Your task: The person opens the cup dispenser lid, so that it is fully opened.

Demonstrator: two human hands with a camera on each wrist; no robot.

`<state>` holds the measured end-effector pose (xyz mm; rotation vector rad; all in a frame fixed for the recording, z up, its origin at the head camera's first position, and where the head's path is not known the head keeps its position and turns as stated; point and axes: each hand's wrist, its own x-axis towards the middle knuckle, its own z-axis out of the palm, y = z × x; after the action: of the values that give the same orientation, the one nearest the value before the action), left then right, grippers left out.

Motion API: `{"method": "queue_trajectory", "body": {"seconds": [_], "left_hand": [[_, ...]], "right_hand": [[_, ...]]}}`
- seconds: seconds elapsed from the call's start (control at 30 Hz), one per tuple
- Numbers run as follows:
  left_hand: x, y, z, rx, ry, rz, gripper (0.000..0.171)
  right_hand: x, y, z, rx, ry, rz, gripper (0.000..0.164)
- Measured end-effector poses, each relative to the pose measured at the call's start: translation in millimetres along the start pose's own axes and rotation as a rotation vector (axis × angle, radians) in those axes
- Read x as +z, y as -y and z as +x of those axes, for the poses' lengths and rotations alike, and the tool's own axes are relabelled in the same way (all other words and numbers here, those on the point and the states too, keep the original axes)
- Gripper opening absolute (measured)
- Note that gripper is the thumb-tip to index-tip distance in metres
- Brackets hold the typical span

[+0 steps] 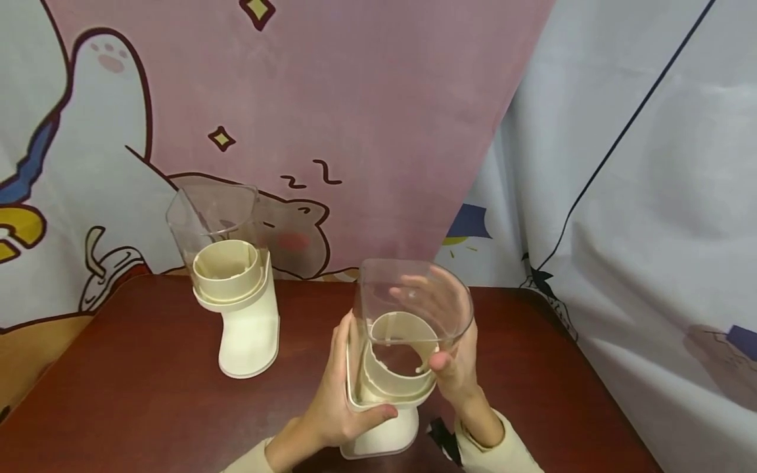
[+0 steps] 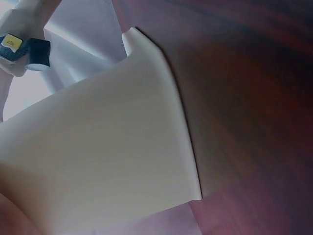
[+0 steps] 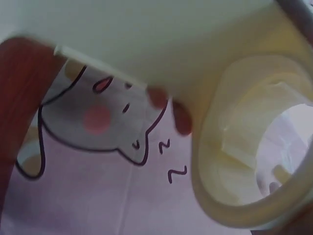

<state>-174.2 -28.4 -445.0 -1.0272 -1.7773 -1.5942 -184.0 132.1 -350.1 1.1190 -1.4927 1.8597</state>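
Note:
In front of me is a cream stand (image 1: 387, 427) with a round collar and a clear plastic container (image 1: 384, 282) on top. My left hand (image 1: 337, 407) grips the stand's upper part from the left, thumb across its front. The right hand (image 1: 458, 361) holds the clear container from the right, thumb in front, its fingers showing through the clear wall. The left wrist view shows the cream stand (image 2: 112, 147) close up. In the right wrist view, the round collar (image 3: 215, 171) appears from below, with blurred fingertips (image 3: 183, 120) beside it. Whether the base touches the table cannot be told.
A second cream stand (image 1: 251, 341) with a similar clear container (image 1: 213, 203) stands upright at the left on the dark red table (image 1: 148, 394). Behind hangs a printed curtain (image 1: 402, 131). A black cord (image 1: 615, 144) runs down the white cloth at the right.

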Motion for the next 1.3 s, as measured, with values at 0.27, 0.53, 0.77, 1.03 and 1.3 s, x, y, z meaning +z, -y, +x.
{"method": "queue_trajectory", "body": {"seconds": [0.27,0.53,0.77,1.03,1.3], "left_hand": [[-2.4,-0.8,-0.6,-0.007,-0.008,0.000,0.121],[-0.6,-0.6,-2.5,0.007,-0.005,0.005,0.121],[0.2,0.3,-3.6,-0.054,-0.019,0.029,0.123],[0.0,-0.5,-8.9,-0.078,-0.018,0.043,0.121],[0.7,1.2,-7.7,-0.014,-0.017,0.045,0.117]], "right_hand": [[-1,3,1,0.079,0.072,0.054,0.097],[-6,-5,0,0.076,0.083,0.108,0.094],[-8,-8,8,0.059,0.109,0.161,0.091],[-4,-6,0,0.024,0.041,0.119,0.093],[-7,-14,-6,-0.097,0.025,0.169,0.097]]}}
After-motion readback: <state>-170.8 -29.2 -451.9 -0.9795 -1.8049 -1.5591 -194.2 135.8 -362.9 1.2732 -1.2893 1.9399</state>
